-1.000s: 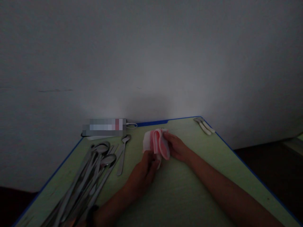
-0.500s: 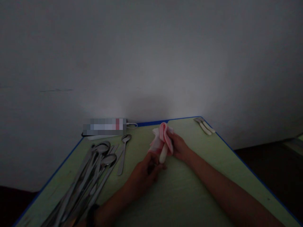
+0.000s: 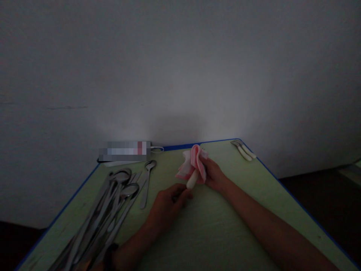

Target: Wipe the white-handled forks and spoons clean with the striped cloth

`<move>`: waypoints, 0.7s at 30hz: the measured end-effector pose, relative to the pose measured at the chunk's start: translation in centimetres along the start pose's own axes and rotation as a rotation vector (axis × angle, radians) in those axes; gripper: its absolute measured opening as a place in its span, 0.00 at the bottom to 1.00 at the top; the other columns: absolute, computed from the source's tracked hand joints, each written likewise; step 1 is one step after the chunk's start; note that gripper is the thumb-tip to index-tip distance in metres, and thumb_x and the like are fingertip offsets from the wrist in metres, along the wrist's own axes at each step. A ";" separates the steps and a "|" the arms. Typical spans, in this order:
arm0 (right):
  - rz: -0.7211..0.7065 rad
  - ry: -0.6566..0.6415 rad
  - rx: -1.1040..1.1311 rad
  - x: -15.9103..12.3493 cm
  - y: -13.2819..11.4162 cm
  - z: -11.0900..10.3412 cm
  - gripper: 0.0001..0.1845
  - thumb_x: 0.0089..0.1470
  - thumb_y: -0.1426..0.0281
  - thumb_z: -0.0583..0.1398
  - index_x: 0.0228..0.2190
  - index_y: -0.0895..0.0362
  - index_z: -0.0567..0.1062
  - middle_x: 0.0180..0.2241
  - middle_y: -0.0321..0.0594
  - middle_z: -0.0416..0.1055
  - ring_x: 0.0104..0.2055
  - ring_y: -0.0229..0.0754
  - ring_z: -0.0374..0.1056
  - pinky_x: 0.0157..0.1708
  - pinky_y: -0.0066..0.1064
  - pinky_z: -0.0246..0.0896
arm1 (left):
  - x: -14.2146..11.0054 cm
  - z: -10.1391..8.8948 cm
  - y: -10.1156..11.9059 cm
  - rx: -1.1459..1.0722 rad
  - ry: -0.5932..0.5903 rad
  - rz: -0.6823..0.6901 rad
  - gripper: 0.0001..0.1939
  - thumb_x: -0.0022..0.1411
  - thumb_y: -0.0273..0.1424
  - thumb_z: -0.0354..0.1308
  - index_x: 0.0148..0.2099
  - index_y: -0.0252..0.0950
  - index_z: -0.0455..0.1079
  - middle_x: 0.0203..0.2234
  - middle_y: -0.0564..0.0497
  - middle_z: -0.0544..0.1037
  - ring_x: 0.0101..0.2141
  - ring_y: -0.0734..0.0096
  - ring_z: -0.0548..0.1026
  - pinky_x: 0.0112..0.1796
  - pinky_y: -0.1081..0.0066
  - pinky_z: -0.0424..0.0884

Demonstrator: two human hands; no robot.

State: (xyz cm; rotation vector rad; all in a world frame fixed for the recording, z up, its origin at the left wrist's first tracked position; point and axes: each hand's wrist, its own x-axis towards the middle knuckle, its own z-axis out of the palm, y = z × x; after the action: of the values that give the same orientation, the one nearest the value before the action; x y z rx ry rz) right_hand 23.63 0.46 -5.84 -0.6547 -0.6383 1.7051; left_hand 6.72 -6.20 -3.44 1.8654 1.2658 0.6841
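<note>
My left hand (image 3: 173,199) is closed, its fingertips pinching the lower end of a white handle (image 3: 192,180). The handle runs up into a pink and white cloth (image 3: 195,156), which hides the rest of the utensil, so its kind does not show. My right hand (image 3: 213,172) grips the cloth from the right side, folded around the utensil. Both are held above the middle of the green table (image 3: 214,226).
Several metal spoons and other long cutlery (image 3: 113,199) lie piled at the left. Beside them is a single spoon (image 3: 146,184). Two white-handled utensils (image 3: 244,150) rest at the far right corner. A blurred-out box (image 3: 124,151) stands by the wall (image 3: 180,75).
The handle's lower end has swung slightly left and up, with my left hand shifting left along with it. The cloth's folds have spread a little; my right hand stays nearly in place.
</note>
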 end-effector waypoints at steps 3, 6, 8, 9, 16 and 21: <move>-0.029 0.014 -0.011 0.2 0.1 -0.1 0.14 0.44 0.63 0.63 0.32 0.59 0.72 0.26 0.37 0.73 0.29 0.39 0.69 0.34 0.31 0.63 | 0.0 0.1 -0.1 -0.066 -0.043 -0.003 0.13 0.60 0.38 0.49 0.38 0.35 0.70 0.25 0.53 0.76 0.24 0.72 0.72 0.27 0.74 0.65; -0.029 0.005 0.003 0.2 0.1 0.0 0.15 0.44 0.63 0.63 0.34 0.58 0.72 0.28 0.37 0.74 0.31 0.40 0.69 0.34 0.31 0.63 | 0.0 0.3 -0.2 -0.131 -0.076 -0.010 0.11 0.59 0.36 0.51 0.39 0.35 0.68 0.29 0.52 0.78 0.25 0.73 0.72 0.28 0.75 0.66; -0.025 0.014 0.005 0.1 0.1 0.0 0.15 0.44 0.63 0.63 0.34 0.58 0.72 0.28 0.37 0.74 0.31 0.40 0.69 0.34 0.32 0.64 | 0.0 0.4 -0.2 -0.160 -0.080 -0.026 0.09 0.59 0.36 0.51 0.38 0.35 0.66 0.31 0.51 0.78 0.24 0.74 0.72 0.28 0.74 0.67; -0.024 0.025 0.002 0.0 0.0 0.0 0.15 0.44 0.63 0.63 0.34 0.58 0.72 0.28 0.37 0.74 0.30 0.40 0.69 0.33 0.32 0.64 | 0.0 0.4 -0.2 -0.172 -0.076 -0.031 0.09 0.59 0.35 0.51 0.38 0.36 0.65 0.32 0.50 0.78 0.24 0.74 0.72 0.28 0.74 0.67; -0.027 0.038 -0.004 -0.3 -0.2 0.4 0.14 0.44 0.63 0.63 0.32 0.59 0.73 0.25 0.37 0.73 0.29 0.40 0.69 0.33 0.32 0.64 | 0.1 0.4 -0.3 -0.196 -0.055 -0.035 0.05 0.60 0.33 0.50 0.36 0.36 0.61 0.30 0.51 0.78 0.23 0.75 0.71 0.28 0.74 0.67; -0.019 0.045 -0.003 -0.2 -0.2 0.4 0.15 0.44 0.63 0.63 0.33 0.58 0.72 0.26 0.37 0.74 0.31 0.41 0.69 0.33 0.32 0.64 | 0.2 0.6 -0.7 -0.207 -0.066 -0.053 0.04 0.59 0.31 0.50 0.36 0.36 0.60 0.30 0.51 0.78 0.23 0.75 0.71 0.27 0.75 0.66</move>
State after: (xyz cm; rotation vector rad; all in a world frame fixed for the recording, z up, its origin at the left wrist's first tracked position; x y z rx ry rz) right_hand 23.53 0.30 -5.44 -0.6848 -0.6136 1.6675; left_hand 6.91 -6.09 -4.33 1.6675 1.1523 0.6919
